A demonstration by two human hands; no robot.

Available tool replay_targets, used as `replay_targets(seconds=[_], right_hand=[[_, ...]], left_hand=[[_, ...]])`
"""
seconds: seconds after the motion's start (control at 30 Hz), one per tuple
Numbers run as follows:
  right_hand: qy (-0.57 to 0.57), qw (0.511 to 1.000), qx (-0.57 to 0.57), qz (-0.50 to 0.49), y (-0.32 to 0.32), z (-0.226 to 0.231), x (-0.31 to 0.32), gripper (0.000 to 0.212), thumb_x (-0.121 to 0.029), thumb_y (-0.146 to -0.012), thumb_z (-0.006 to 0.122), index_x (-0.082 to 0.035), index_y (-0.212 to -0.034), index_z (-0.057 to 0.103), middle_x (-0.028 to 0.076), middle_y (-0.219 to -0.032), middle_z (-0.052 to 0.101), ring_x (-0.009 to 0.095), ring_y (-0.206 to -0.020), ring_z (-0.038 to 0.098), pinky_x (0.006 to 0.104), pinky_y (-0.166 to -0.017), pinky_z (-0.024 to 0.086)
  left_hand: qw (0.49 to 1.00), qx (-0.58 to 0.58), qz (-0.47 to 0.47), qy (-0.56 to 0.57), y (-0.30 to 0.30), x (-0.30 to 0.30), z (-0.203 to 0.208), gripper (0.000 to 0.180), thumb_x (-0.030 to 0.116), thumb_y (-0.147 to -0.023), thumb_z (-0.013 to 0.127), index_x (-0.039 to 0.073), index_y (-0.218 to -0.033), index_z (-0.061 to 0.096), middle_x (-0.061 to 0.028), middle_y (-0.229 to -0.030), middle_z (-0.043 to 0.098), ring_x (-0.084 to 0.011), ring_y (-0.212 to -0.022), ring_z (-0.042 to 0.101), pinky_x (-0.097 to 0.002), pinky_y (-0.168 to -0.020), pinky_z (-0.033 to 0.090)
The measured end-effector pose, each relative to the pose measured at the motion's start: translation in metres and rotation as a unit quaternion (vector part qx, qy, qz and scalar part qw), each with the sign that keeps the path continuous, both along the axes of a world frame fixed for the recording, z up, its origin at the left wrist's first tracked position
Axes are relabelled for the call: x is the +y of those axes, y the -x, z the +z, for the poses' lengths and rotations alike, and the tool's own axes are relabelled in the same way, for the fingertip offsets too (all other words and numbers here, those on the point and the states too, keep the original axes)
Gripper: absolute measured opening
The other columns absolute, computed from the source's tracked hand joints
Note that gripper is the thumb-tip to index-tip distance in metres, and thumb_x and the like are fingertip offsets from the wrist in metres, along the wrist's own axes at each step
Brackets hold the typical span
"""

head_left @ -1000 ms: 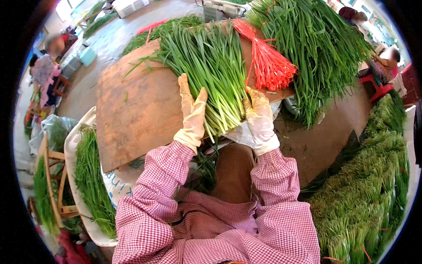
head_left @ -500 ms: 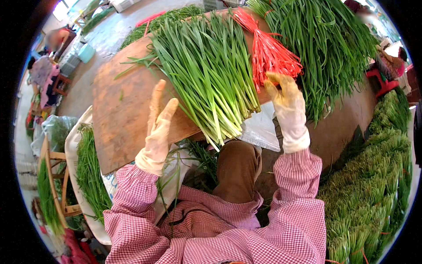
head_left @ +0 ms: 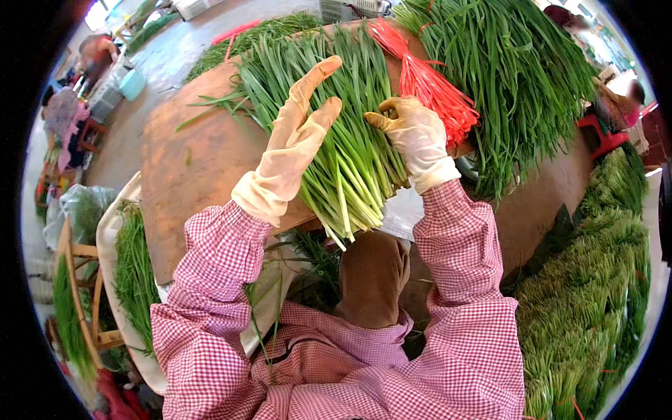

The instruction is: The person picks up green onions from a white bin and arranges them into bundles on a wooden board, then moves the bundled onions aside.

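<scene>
A loose pile of garlic chives (head_left: pixel 350 178) lies on a brown wooden board (head_left: pixel 189 168), its pale stem ends toward me. My left hand (head_left: pixel 294 136), in a pale rubber glove, is over the pile's left side with fingers stretched out and thumb apart; nothing is in it. At the right edge of the pile is my gloved right hand (head_left: pixel 418 136), its fingers bent and thumb pointing left, with a small gap between them. I see nothing held there; whether it touches the leaves is unclear. Just beyond it lies a bunch of red plastic ties (head_left: pixel 434 94).
A large heap of chives (head_left: pixel 504 84) covers the board's far right. Tied bundles (head_left: pixel 588 301) are stacked at the right. At the left stands a white tub (head_left: pixel 108 238) of chives near a wooden chair (head_left: pixel 94 294). Other people sit farther off on both sides.
Both hands have moved in over the chives: the left forward and to the right, the right to the left and slightly forward. The pile has hardly shifted.
</scene>
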State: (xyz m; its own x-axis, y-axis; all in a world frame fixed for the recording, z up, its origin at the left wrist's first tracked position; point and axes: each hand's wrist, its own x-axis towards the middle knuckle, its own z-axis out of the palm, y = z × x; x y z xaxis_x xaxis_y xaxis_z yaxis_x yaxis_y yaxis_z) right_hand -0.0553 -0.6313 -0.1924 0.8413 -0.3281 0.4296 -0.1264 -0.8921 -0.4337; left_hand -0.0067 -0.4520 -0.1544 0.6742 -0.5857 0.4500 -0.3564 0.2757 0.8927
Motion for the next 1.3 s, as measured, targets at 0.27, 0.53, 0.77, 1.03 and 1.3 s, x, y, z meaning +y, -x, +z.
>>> replay_targets(seconds=[0.27,0.53,0.77,1.03,1.3], right_hand=[[-0.073,0.996,0.035,0.020,0.002,-0.002,-0.006,0.024,-0.032,-0.071,0.065,-0.009,-0.076,0.067,0.010,-0.076,0.062,0.027,-0.069,0.061,0.0370,-0.063,0.047],[-0.285,0.957,-0.015,0.054,0.003,-0.012,-0.014,0.026,-0.030,-0.076,0.059,-0.005,-0.082,0.064,0.012,-0.080,0.063,0.028,-0.074,0.059,0.0352,-0.066,0.045],[-0.156,0.988,0.005,0.012,0.005,-0.006,-0.003,0.025,-0.029,-0.076,0.060,-0.005,-0.081,0.064,0.012,-0.080,0.062,0.026,-0.071,0.059,0.0343,-0.065,0.045],[-0.216,0.975,-0.053,0.026,0.008,-0.008,-0.009,0.025,-0.032,-0.073,0.063,-0.007,-0.076,0.064,0.012,-0.078,0.060,0.028,-0.075,0.058,0.0361,-0.067,0.045],[-0.216,0.976,-0.019,0.033,0.007,-0.013,-0.012,0.026,-0.031,-0.075,0.060,-0.006,-0.081,0.065,0.013,-0.082,0.061,0.028,-0.076,0.059,0.0362,-0.069,0.045]], left_hand=[[0.999,0.031,-0.036,-0.007,-0.007,-0.012,-0.003,0.043,-0.001,-0.086,0.042,0.006,-0.128,0.036,-0.0051,-0.129,0.037,-0.0098,-0.118,0.032,-0.0257,-0.096,0.027],[0.996,0.065,-0.069,0.002,-0.011,-0.023,-0.012,0.049,0.002,-0.086,0.044,0.009,-0.132,0.030,-0.0068,-0.133,0.033,-0.0135,-0.124,0.027,-0.0283,-0.099,0.025],[0.998,0.044,-0.027,-0.024,-0.018,-0.027,-0.019,0.052,0.008,-0.085,0.048,0.008,-0.134,0.028,-0.0041,-0.134,0.034,-0.0152,-0.126,0.029,-0.0295,-0.101,0.025],[0.998,0.061,-0.019,-0.013,-0.018,-0.023,-0.024,0.053,0.004,-0.084,0.046,0.008,-0.133,0.029,-0.0072,-0.133,0.035,-0.0161,-0.125,0.030,-0.0292,-0.100,0.025],[0.997,0.075,0.000,-0.020,-0.018,-0.023,-0.028,0.051,0.004,-0.083,0.045,0.008,-0.132,0.032,-0.0071,-0.131,0.038,-0.0148,-0.121,0.035,-0.0267,-0.099,0.026]])
